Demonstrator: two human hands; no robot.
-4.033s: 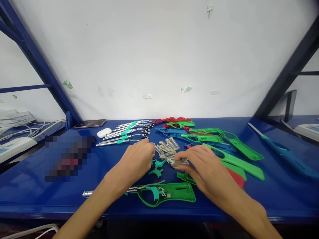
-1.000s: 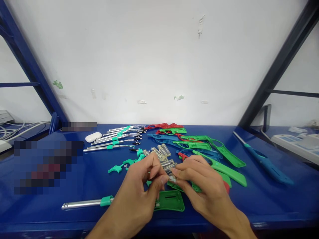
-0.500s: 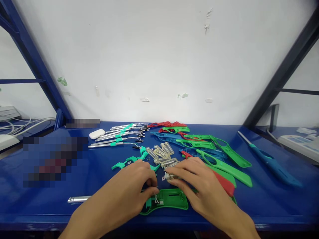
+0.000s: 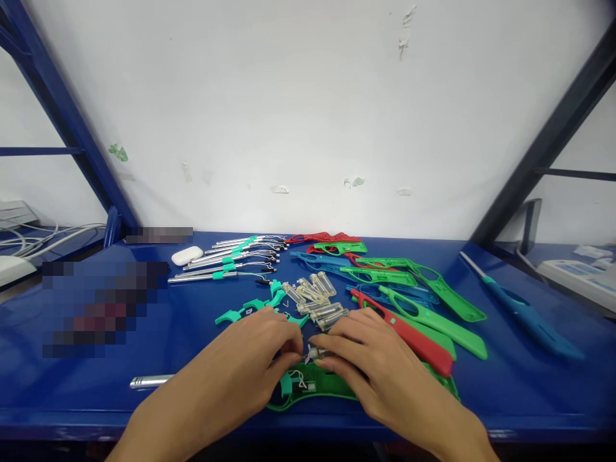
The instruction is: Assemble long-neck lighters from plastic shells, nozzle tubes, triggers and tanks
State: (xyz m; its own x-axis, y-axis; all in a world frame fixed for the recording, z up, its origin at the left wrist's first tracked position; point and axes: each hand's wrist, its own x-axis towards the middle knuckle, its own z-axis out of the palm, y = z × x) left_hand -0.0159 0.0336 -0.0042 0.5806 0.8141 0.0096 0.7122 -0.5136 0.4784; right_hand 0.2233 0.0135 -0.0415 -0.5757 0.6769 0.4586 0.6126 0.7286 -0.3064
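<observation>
My right hand (image 4: 368,359) pinches a clear lighter fuel tank (image 4: 315,351), its valve end pointing left. Close by, my left hand (image 4: 262,362) is closed, thumb against forefinger, at the tank's valve end; what it pinches is hidden. Below both hands lies an open green lighter shell half (image 4: 327,385), partly covered by my right hand. A teal trigger (image 4: 286,385) and a thin white wire (image 4: 301,378) sit inside the shell. From under my left wrist a silver lighter tube (image 4: 150,382) sticks out to the left.
Several clear fuel tanks (image 4: 322,282) and teal triggers (image 4: 235,314) lie ahead. Silver tubes with wires (image 4: 206,277) are behind, near a white case (image 4: 187,256). Green shells (image 4: 437,321), a red shell (image 4: 409,330) and a blue lighter (image 4: 529,314) lie right.
My right hand has brought the fuel tank slightly left and down, toward my left fingers. My left hand stays almost in place above the green shell.
</observation>
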